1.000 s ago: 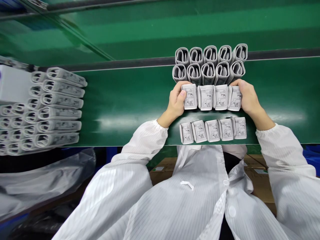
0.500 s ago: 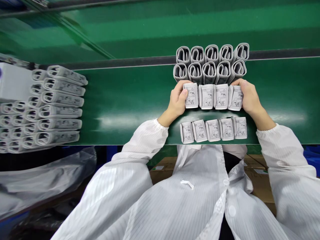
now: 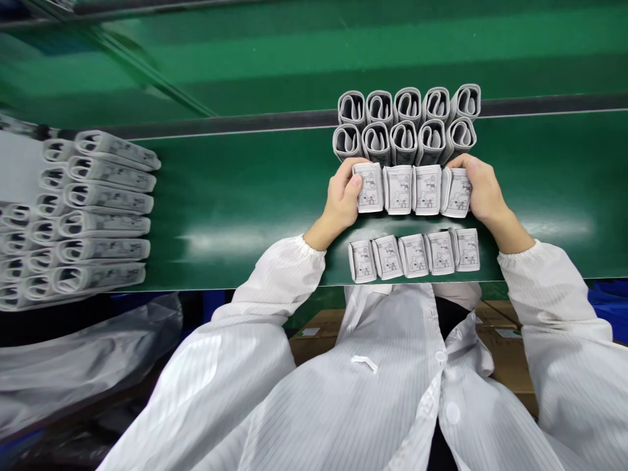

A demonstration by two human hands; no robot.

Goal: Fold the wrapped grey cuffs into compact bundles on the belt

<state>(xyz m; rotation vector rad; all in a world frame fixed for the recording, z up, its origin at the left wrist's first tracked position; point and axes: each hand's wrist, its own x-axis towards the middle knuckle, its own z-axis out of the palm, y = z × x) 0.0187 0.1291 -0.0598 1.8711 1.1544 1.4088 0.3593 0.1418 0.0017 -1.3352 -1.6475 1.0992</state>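
Observation:
My left hand (image 3: 341, 201) and my right hand (image 3: 481, 188) squeeze a row of folded grey cuffs (image 3: 412, 190) between them, one hand at each end, fingers curled round the outer ones. The row stands on a green conveyor belt (image 3: 235, 209). Just beyond it, touching my fingertips, are two rows of rolled grey cuffs (image 3: 405, 124) seen end on. Nearer me, by the belt's front edge, lies another row of folded cuffs (image 3: 415, 255) with printed drawings on them.
A large stack of the same grey cuffs (image 3: 88, 216) lies at the left of the belt. A clear plastic bag (image 3: 73, 356) hangs below it. Cardboard boxes (image 3: 505, 353) sit under the belt by my lap. A dark rail (image 3: 245, 122) borders the belt's far side.
The hands keep their grip on the row of cuffs. The whole view has shifted slightly to the left; nothing else has moved.

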